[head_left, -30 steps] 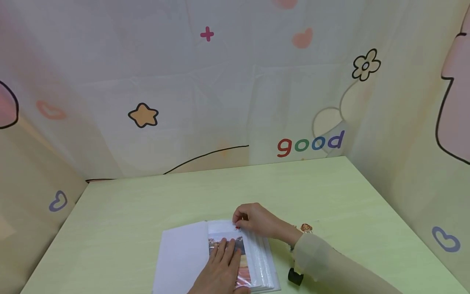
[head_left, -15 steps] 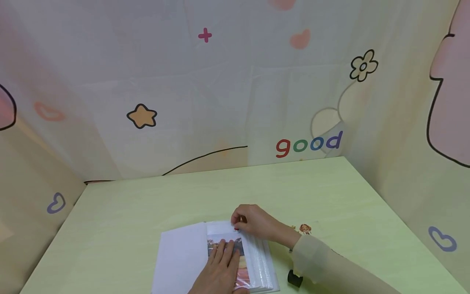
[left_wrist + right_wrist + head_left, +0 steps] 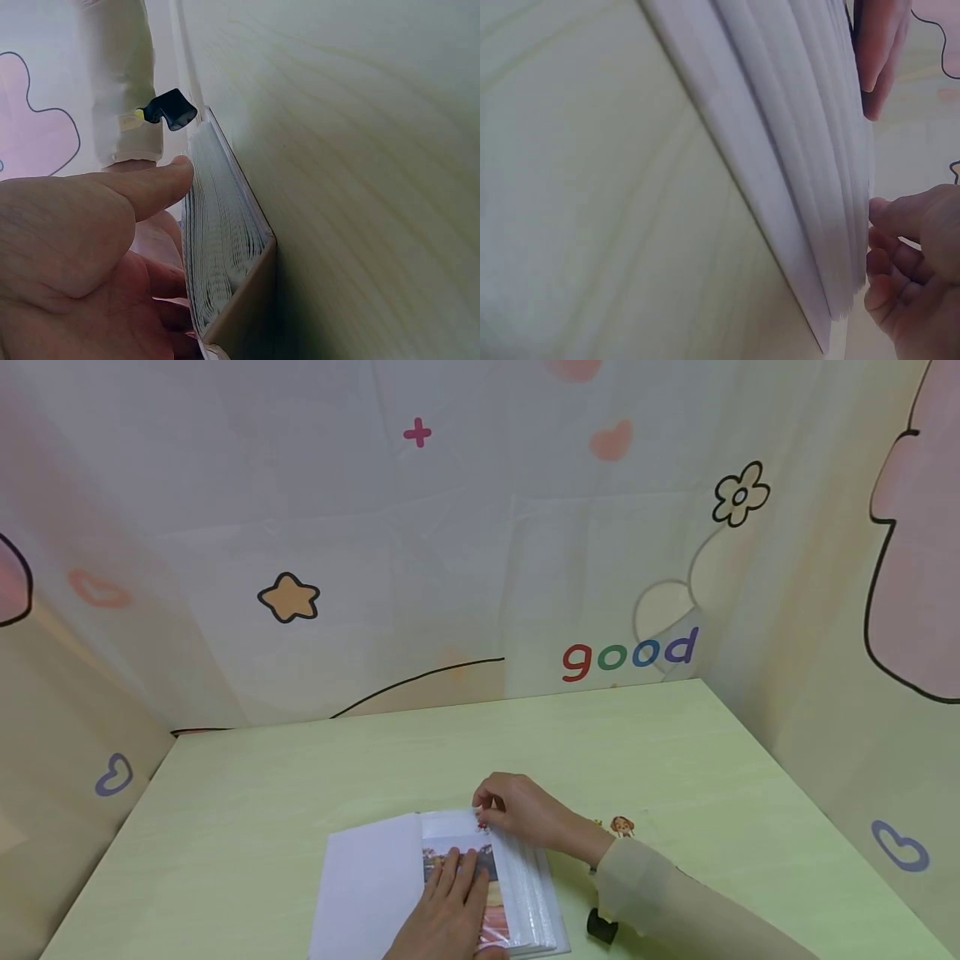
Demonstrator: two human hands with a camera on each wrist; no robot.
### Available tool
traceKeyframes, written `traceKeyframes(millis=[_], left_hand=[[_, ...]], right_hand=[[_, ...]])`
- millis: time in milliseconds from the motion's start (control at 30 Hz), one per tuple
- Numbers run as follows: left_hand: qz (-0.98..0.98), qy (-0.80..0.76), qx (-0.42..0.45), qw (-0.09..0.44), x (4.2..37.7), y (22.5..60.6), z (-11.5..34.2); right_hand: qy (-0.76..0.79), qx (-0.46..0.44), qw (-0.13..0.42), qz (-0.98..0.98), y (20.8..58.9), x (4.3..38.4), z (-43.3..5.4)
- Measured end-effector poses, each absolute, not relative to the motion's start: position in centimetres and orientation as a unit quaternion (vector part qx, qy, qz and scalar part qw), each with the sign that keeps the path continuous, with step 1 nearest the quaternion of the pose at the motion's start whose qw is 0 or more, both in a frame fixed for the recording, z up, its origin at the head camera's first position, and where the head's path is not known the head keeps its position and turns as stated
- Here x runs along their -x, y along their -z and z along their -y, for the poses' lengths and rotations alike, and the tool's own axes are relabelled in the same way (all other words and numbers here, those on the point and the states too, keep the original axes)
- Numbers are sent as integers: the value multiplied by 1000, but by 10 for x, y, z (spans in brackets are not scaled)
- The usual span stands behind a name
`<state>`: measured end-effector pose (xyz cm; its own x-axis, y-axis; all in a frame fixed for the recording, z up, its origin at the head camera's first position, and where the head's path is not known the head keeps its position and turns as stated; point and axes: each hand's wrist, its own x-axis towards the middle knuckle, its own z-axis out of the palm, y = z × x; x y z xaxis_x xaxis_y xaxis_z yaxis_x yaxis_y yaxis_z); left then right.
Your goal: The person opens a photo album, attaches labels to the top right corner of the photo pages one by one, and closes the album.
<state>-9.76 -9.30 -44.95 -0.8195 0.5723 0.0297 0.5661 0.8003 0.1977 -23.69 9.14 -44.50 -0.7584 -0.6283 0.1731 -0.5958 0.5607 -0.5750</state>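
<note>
An open photo album [image 3: 375,877] lies on the table, its blank white left side beside a stack of clear-sleeved pages. On the top page, a photo [image 3: 495,914] shows a pinkish lower part and dark trees. My left hand [image 3: 446,906] lies over it with fingers extended, partly hiding it; its thumb [image 3: 161,184] reaches along the page edge. At the top right of the page my right hand [image 3: 517,810] pinches a small red-and-white sticker [image 3: 482,825] between thumb and curled fingers. In the right wrist view, those fingertips [image 3: 877,206] meet the page surface.
A clear sheet with cartoon figure stickers [image 3: 622,827] lies right of the album, partly hidden by the right forearm. A black device [image 3: 602,927] hangs at the right sleeve [image 3: 652,885]. Printed curtains [image 3: 360,568] enclose the pale green table [image 3: 300,777].
The right fingers have lifted and shifted very slightly at the page top, so more of the red sticker shows. The left hand stays on the photo. The head view has drifted a little.
</note>
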Motion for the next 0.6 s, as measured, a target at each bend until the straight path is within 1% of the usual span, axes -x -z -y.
traceKeyframes(millis=[200,267,433,500,600], left_hand=[[-950,-97,-296,19,97,448,92],[-949,-102,-296,18,97,448,92],[-948,-107,-299,13,97,447,92],[-949,-104,-297,18,97,446,92],[-950,-106,-294,31,97,444,91]], right_hand=[[291,339,-9,-894,442,234,-97],[268,360,-32,-893,439,229,-100],[199,444,-96,-868,434,211,-107],[151,467,-106,-865,433,205,-109],[71,478,-106,-869,434,198,-110]])
